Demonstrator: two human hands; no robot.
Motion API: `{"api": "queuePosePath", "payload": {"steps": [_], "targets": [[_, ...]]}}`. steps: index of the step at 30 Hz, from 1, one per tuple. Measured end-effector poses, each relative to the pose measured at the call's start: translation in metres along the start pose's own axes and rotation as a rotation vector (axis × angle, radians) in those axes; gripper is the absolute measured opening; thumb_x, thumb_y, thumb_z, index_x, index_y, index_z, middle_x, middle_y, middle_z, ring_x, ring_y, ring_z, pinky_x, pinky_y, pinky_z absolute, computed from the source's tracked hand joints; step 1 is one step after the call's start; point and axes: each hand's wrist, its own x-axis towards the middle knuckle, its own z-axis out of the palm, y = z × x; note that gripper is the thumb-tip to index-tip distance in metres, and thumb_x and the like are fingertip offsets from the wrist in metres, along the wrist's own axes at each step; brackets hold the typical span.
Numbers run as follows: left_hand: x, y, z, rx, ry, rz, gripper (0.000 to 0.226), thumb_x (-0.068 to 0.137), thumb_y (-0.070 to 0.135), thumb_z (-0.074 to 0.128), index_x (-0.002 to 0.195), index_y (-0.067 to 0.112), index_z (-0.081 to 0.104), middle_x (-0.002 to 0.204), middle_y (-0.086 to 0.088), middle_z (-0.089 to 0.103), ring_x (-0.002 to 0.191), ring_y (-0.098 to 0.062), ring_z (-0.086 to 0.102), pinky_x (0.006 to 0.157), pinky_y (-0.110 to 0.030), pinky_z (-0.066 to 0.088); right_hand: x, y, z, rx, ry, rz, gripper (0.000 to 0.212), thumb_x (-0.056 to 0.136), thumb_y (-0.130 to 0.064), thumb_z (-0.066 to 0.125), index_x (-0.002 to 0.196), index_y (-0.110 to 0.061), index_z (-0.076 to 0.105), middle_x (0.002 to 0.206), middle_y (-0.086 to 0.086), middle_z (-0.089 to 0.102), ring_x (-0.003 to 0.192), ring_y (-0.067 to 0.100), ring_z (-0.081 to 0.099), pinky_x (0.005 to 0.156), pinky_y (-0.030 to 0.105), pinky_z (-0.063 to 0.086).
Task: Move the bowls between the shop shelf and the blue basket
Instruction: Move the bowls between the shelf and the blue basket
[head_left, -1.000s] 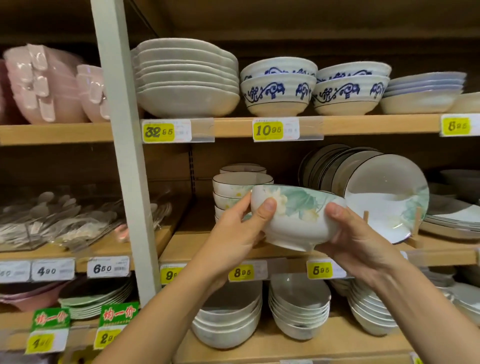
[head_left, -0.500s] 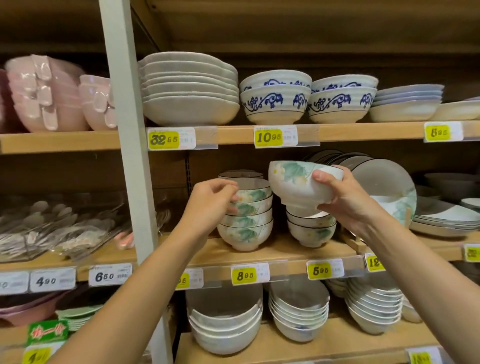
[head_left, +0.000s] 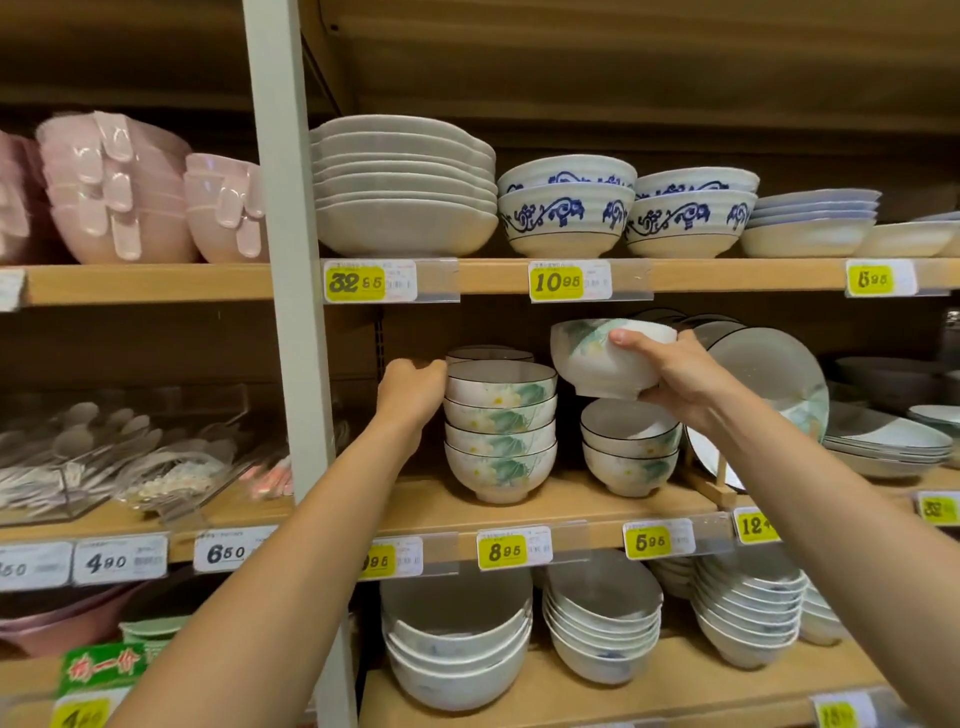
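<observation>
My right hand grips a white bowl with a green lotus print, tilted, just above a short stack of two matching bowls on the middle shelf. My left hand rests against the left side of a taller stack of several lotus bowls, fingers curled at the top bowl's rim. The blue basket is out of view.
A white upright post stands left of my left arm. Lotus plates on a wooden rack lean right of the bowl stacks. Blue-patterned bowls sit on the shelf above, white bowl stacks below.
My left hand let go of the bowl and moved to the tall stack's side. My right hand carried the bowl up and over the short stack.
</observation>
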Motion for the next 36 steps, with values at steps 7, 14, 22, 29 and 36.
{"api": "queuePosePath", "payload": {"steps": [7, 14, 22, 29, 36], "targets": [[0.041, -0.017, 0.008, -0.137, 0.040, -0.216, 0.047, 0.097, 0.032, 0.048, 0.138, 0.009, 0.044, 0.136, -0.012, 0.052, 0.113, -0.028, 0.053, 0.091, -0.038, 0.048, 0.029, 0.001, 0.021, -0.017, 0.008, 0.017, 0.051, 0.071, -0.030, 0.082, 0.117, -0.014, 0.066, 0.110, 0.006, 0.070, 0.094, 0.020, 0.066, 0.060, 0.031, 0.054], [0.080, -0.026, 0.006, -0.146, -0.056, -0.311, 0.040, 0.100, 0.031, 0.043, 0.132, 0.010, 0.052, 0.123, -0.011, 0.056, 0.100, -0.023, 0.052, 0.080, -0.039, 0.044, 0.063, 0.007, 0.045, 0.001, 0.049, 0.097, 0.066, 0.074, -0.031, 0.081, 0.131, -0.015, 0.051, 0.112, 0.004, 0.065, 0.079, 0.015, 0.062, 0.054, 0.033, 0.048], [0.135, -0.034, 0.028, -0.210, -0.050, -0.252, 0.040, 0.095, 0.030, 0.046, 0.128, 0.012, 0.056, 0.130, -0.011, 0.058, 0.116, -0.033, 0.055, 0.099, -0.044, 0.047, 0.114, 0.016, 0.055, -0.027, -0.056, 0.004, 0.053, 0.083, -0.027, 0.073, 0.132, -0.021, 0.054, 0.129, 0.004, 0.062, 0.113, 0.023, 0.061, 0.084, 0.042, 0.052], [0.198, -0.042, 0.049, -0.176, -0.117, -0.200, 0.041, 0.098, 0.027, 0.045, 0.130, 0.004, 0.055, 0.137, -0.022, 0.053, 0.110, -0.038, 0.057, 0.097, -0.043, 0.047, 0.160, 0.019, 0.083, 0.029, -0.210, -0.023, 0.022, 0.087, -0.018, 0.069, 0.097, -0.002, 0.058, 0.080, -0.003, 0.068, 0.073, 0.005, 0.064, 0.084, 0.026, 0.045], [0.236, -0.029, 0.066, 0.044, -0.276, -0.103, 0.021, 0.093, 0.029, 0.053, 0.089, 0.015, 0.068, 0.114, -0.014, 0.067, 0.098, -0.027, 0.061, 0.095, -0.041, 0.048, 0.212, 0.040, 0.093, -0.083, -0.133, -0.070, 0.027, 0.103, -0.005, 0.037, 0.079, -0.018, 0.044, 0.081, 0.003, 0.046, 0.070, 0.013, 0.045, 0.063, 0.020, 0.041]]}}
